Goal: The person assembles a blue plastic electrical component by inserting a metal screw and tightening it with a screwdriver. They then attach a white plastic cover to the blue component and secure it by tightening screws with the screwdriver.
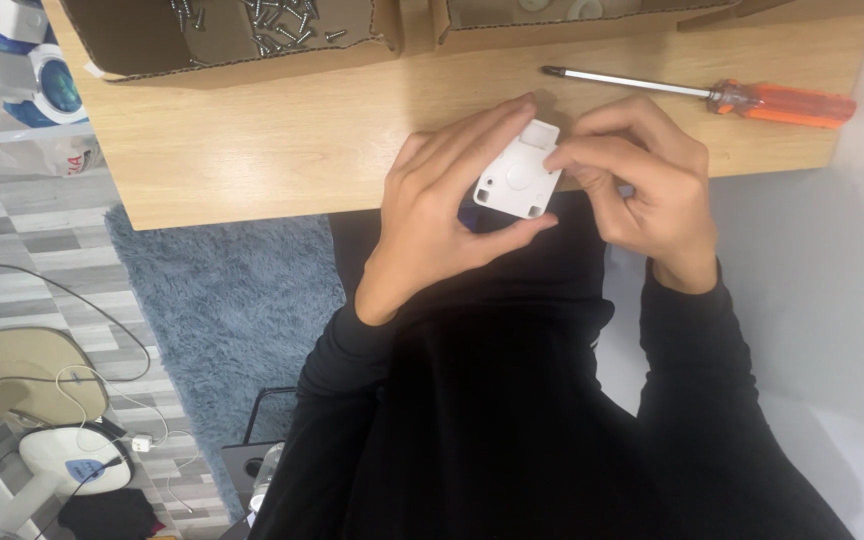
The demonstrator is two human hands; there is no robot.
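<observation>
1. Both hands are up at the near edge of the desk (282, 150), and a small white plastic part (518, 171) sits between them, right over that edge.
2. The left hand (447, 215) is wrapped around the part: fingers along its far-left side, thumb pressing from below.
3. The right hand (642, 180) comes in from the other side with fingers curled, fingertips pinching the part's right edge.
4. The part is square-ish with rounded corners, a round raised spot in the middle and a small square tab at its far end.
5. An orange-handled screwdriver (742, 98) lies near the desk's far right corner, well apart from the hands, tip pointing left.
6. Along the far edge sits a cardboard box (152, 45) with loose screws (262, 25) inside, and a second cardboard box (552, 20) beside it.
7. Black sleeves cover both arms; a blue-grey rug (232, 310) shows below the desk.
</observation>
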